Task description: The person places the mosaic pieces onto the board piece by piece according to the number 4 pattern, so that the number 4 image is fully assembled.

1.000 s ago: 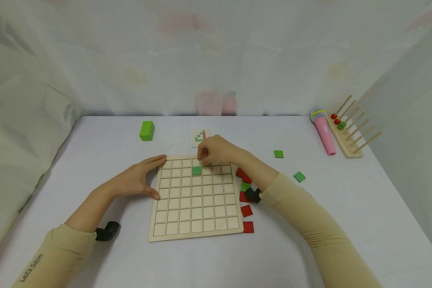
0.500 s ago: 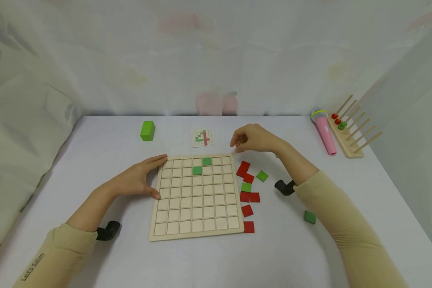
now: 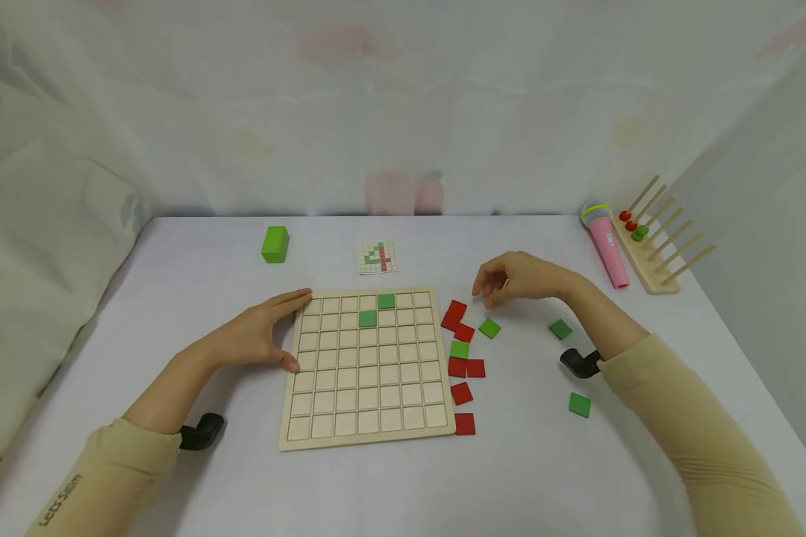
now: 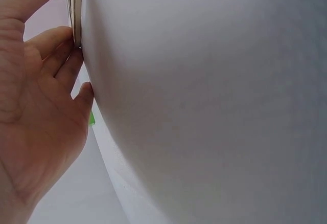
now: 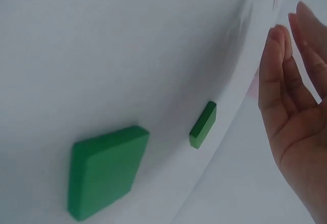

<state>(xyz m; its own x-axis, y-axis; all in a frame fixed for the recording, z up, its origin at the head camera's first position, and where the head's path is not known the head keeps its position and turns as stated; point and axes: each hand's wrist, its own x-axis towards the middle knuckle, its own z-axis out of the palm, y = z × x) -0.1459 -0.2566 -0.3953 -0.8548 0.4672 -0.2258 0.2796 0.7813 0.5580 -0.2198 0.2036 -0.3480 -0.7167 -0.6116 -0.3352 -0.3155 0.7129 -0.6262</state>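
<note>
A wooden grid board (image 3: 345,379) lies on the white table, with two green square tiles in its upper cells, one (image 3: 367,318) a row below and left of the other (image 3: 386,301). My left hand (image 3: 258,332) rests against the board's left edge, fingers extended at the corner and thumb lower down; the left wrist view shows its fingertips touching the edge. Over the table right of the board hovers my right hand (image 3: 525,277), fingers loosely bent, holding nothing visible. Nearest to it lie a light green tile (image 3: 489,328) and a darker green tile (image 3: 560,329).
Several red tiles (image 3: 461,393) and a green one (image 3: 460,349) lie along the board's right side. Another green tile (image 3: 580,405) is farther right. Behind the board lie a pattern card (image 3: 378,257) and a green block (image 3: 275,245). A pink toy microphone (image 3: 607,250) and pegged wooden stand (image 3: 645,257) occupy the back right.
My right hand has let go of a green tile in the board's top row, then moved right, off the board, past the loose tiles. The left hand stays put.
</note>
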